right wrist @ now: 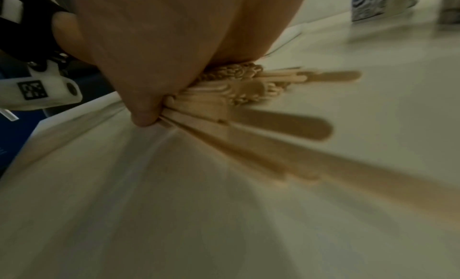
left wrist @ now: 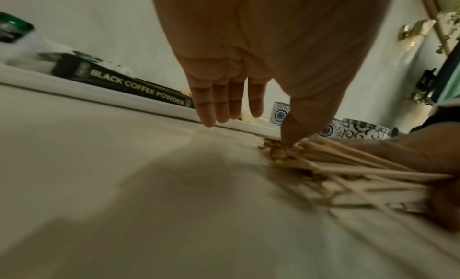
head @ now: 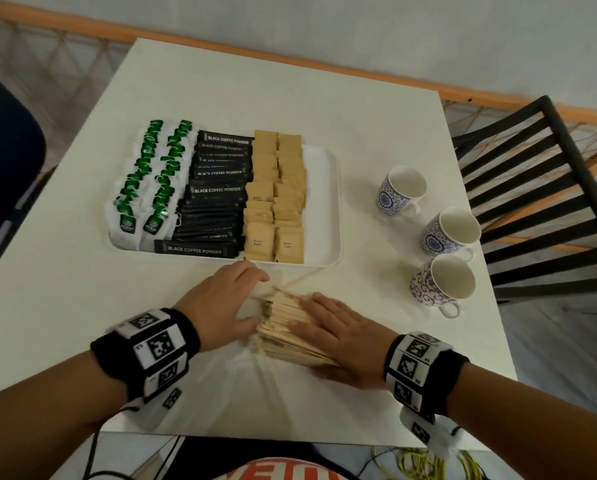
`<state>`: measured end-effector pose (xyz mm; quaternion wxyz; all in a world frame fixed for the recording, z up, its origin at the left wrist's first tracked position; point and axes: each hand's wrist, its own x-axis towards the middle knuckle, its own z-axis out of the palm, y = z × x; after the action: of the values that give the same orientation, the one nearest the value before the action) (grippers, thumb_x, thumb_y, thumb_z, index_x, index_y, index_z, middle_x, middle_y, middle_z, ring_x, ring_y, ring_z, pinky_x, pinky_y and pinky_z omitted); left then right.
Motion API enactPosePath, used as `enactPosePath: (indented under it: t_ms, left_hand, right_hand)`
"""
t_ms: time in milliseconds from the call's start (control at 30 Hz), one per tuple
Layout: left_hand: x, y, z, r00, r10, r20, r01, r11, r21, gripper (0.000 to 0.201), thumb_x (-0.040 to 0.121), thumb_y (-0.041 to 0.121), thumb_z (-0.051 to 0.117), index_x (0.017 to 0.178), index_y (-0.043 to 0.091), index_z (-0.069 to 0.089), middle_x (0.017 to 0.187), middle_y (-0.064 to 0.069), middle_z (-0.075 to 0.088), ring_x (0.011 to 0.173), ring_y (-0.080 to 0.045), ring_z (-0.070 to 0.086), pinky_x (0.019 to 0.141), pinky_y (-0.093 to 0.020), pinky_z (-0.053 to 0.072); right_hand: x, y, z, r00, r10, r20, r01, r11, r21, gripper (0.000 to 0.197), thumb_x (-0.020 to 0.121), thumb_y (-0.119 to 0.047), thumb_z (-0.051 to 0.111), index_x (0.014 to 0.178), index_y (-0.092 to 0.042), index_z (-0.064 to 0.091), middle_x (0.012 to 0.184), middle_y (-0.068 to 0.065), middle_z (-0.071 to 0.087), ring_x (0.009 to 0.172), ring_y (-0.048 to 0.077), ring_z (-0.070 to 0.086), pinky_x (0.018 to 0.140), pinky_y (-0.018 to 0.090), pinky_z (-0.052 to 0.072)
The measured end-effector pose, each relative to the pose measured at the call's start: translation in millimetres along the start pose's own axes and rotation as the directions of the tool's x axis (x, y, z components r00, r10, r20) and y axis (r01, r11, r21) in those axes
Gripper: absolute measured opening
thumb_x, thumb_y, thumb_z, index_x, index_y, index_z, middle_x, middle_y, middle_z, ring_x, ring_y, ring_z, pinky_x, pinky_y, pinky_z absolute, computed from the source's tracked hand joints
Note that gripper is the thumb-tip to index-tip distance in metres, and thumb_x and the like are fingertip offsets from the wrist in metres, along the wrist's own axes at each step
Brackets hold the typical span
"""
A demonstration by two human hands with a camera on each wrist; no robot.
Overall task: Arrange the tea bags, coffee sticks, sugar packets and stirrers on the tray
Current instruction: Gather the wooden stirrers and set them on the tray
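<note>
A loose pile of wooden stirrers [head: 286, 323] lies on the white table in front of the tray [head: 335, 209]. My left hand [head: 234, 299] stands at the pile's left end, fingers straight, thumb [left wrist: 288, 133] touching the stirrers' [left wrist: 348, 171] ends. My right hand [head: 335, 334] lies flat on top, pressing the stirrers [right wrist: 224, 94] down, thumb [right wrist: 143, 116] against their side. The tray holds rows of green-tagged tea bags [head: 148, 188], black coffee sticks [head: 214, 202] and brown sugar packets [head: 276, 202]. A strip at its right side is bare.
One stirrer [head: 304, 278] sticks out of the pile toward the tray's front rim. Three blue-patterned cups [head: 401, 190] [head: 451, 233] [head: 442, 285] stand at the right. A black slatted chair [head: 549, 188] is beyond the right edge, a dark chair [head: 2, 150] at the left.
</note>
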<state>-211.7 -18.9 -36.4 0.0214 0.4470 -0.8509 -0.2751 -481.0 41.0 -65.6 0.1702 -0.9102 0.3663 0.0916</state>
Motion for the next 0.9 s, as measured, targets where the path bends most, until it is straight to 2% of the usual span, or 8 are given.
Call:
enactPosePath:
  t_ms: [100, 267, 333, 433, 567, 667, 767, 900]
  left_hand:
    - [-0.9, -7.9, -7.5, 0.999, -0.052, -0.002, 0.052, 0.996, -0.068, 0.042, 0.084, 0.025, 0.054, 0.126, 0.021, 0.05, 0.129, 0.005, 0.043, 0.12, -0.014, 0.042, 0.102, -0.031, 0.039]
    - [1.9, -13.6, -14.7, 0.997, -0.072, 0.006, 0.072, 0.997, -0.037, 0.045, 0.089, 0.039, 0.041, 0.13, 0.021, 0.05, 0.13, 0.004, 0.045, 0.121, -0.013, 0.042, 0.102, -0.031, 0.038]
    - [-1.5, -8.9, -16.6, 0.998, -0.006, 0.056, 0.009, 0.999, -0.049, 0.07, 0.079, 0.062, 0.038, 0.137, 0.024, 0.041, 0.139, 0.008, 0.037, 0.129, -0.01, 0.035, 0.109, -0.026, 0.031]
    - [-11.2, -13.4, -18.1, 0.993, -0.001, 0.118, 0.003, 1.0, -0.024, 0.098, 0.066, 0.081, 0.04, 0.146, 0.025, 0.028, 0.147, 0.013, 0.024, 0.137, -0.005, 0.021, 0.113, -0.02, 0.018]
    - [-32.1, -47.5, -21.8, 0.997, 0.032, -0.064, -0.034, 0.999, -0.021, 0.043, 0.077, 0.041, 0.045, 0.117, 0.028, 0.053, 0.119, 0.01, 0.048, 0.108, -0.012, 0.049, 0.092, -0.032, 0.045]
    - [-56.4, -67.2, -25.6, 0.974, 0.224, -0.023, -0.22, 0.967, 0.126, 0.026, 0.075, 0.021, 0.043, 0.093, 0.034, 0.056, 0.098, 0.011, 0.052, 0.084, -0.008, 0.048, 0.069, -0.023, 0.045]
    - [-78.9, -77.0, -25.6, 0.93, 0.343, 0.13, -0.366, 0.891, 0.269, 0.021, 0.076, 0.029, 0.049, 0.092, 0.041, 0.057, 0.094, 0.015, 0.05, 0.08, -0.003, 0.044, 0.062, -0.016, 0.039]
    - [-86.6, -78.8, -16.5, 0.892, 0.384, 0.237, -0.434, 0.874, 0.218, 0.021, 0.074, 0.046, 0.062, 0.095, 0.046, 0.058, 0.089, 0.018, 0.049, 0.078, 0.001, 0.041, 0.06, -0.011, 0.034]
  right_hand:
    - [28.3, -2.7, -4.9, 0.998, -0.055, 0.015, 0.055, 0.998, -0.037, 0.077, 0.089, -0.057, 0.043, 0.151, -0.025, 0.011, 0.158, 0.016, 0.008, 0.144, 0.039, 0.011, 0.114, 0.049, 0.011]
    - [68.2, -15.1, -14.6, 0.992, -0.127, 0.015, 0.128, 0.989, -0.075, 0.077, 0.086, -0.055, 0.046, 0.148, -0.02, 0.017, 0.154, 0.021, 0.02, 0.141, 0.042, 0.022, 0.112, 0.052, 0.02]
    - [78.9, -18.4, -16.5, 0.994, -0.113, 0.014, 0.113, 0.99, -0.079, 0.077, 0.085, -0.054, 0.049, 0.146, -0.017, 0.02, 0.153, 0.023, 0.022, 0.14, 0.043, 0.022, 0.112, 0.053, 0.024]
    - [83.2, -19.2, -17.0, 0.995, -0.098, 0.004, 0.098, 0.994, -0.05, 0.077, 0.087, -0.056, 0.043, 0.149, -0.023, 0.011, 0.157, 0.018, 0.011, 0.144, 0.04, 0.011, 0.115, 0.05, 0.012]
    - [81.7, -18.4, -14.6, 0.995, -0.097, -0.018, 0.097, 0.995, -0.02, 0.075, 0.087, -0.055, 0.044, 0.148, -0.028, 0.01, 0.158, 0.015, 0.011, 0.144, 0.039, 0.012, 0.115, 0.05, 0.012]
    - [80.4, -18.4, -16.9, 0.995, -0.091, -0.039, 0.09, 0.996, -0.011, 0.08, 0.086, -0.062, 0.045, 0.149, -0.029, 0.008, 0.159, 0.01, 0.007, 0.146, 0.034, 0.007, 0.116, 0.047, 0.007]
    - [71.0, -15.8, -34.6, 0.994, -0.013, -0.104, 0.021, 0.997, 0.074, 0.086, 0.084, -0.073, 0.034, 0.151, -0.028, 0.004, 0.16, 0.005, 0.006, 0.147, 0.025, 0.005, 0.117, 0.04, 0.002]
    - [55.8, -3.3, -53.7, 0.968, 0.184, -0.168, -0.153, 0.971, 0.182, 0.082, 0.087, -0.073, 0.013, 0.146, -0.019, 0.031, 0.15, 0.006, 0.034, 0.138, 0.023, 0.031, 0.113, 0.032, 0.018]
